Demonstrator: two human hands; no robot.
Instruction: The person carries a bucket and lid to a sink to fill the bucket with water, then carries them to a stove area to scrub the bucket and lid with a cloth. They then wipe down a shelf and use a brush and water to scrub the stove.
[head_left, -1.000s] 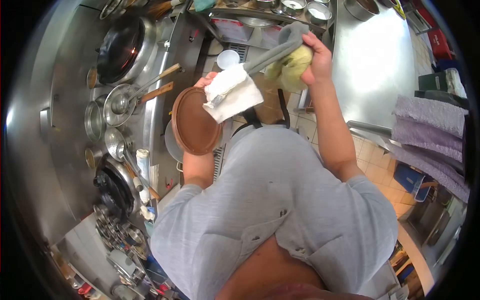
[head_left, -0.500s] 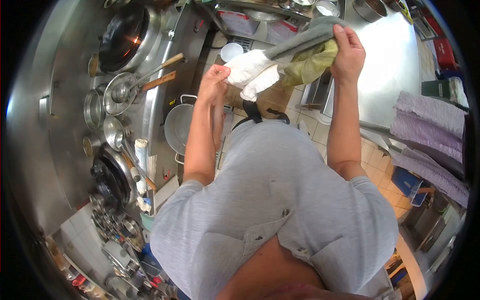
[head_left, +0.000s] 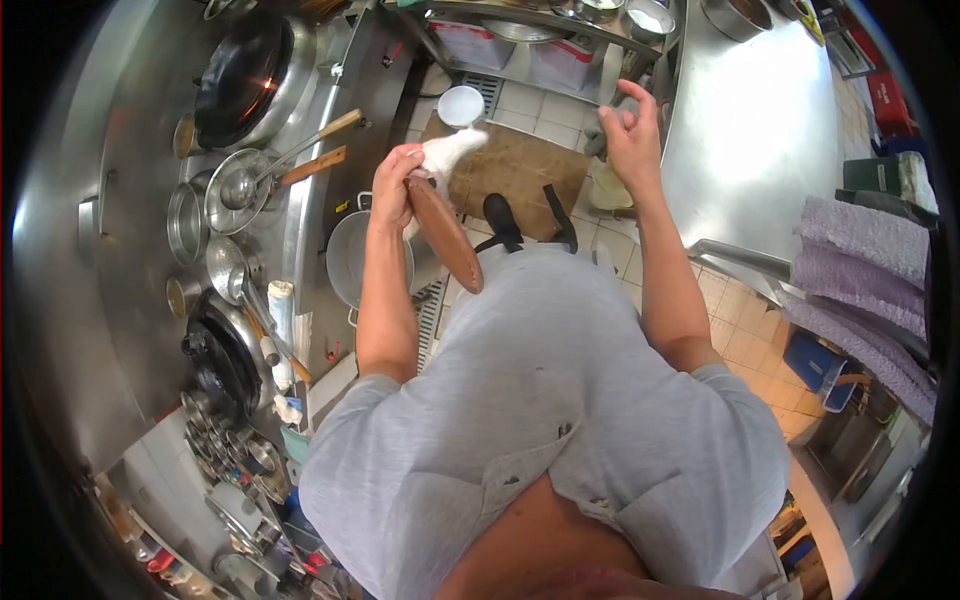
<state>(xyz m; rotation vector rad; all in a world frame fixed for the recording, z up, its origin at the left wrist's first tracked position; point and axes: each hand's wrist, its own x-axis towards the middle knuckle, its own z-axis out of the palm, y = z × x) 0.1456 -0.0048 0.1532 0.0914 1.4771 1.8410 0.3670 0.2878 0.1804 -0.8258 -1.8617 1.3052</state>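
Note:
My left hand (head_left: pixel 396 190) is closed on a white cloth (head_left: pixel 452 150), whose end sticks out to the right above the floor. From the same hand hangs a flat brown object (head_left: pixel 446 236), slanting down toward my shirt. My right hand (head_left: pixel 632 140) is raised with its fingers apart and holds nothing. Beneath and beside that hand, a yellow-green cloth (head_left: pixel 610 188) and a grey cloth (head_left: pixel 594 142) show low down, near the steel table's left side.
A steel counter (head_left: pixel 755 130) stands to the right, with purple towels (head_left: pixel 865 250) below it. On the left are a wok (head_left: pixel 245 80), ladles and strainers, and a large pot (head_left: pixel 350 255). A white bowl (head_left: pixel 461 106) is ahead, by a brown mat (head_left: pixel 515 170).
My right hand has let go of the grey and yellow-green cloths, which are now lower down. My left hand has moved slightly left and down, and the brown object it holds has come into view.

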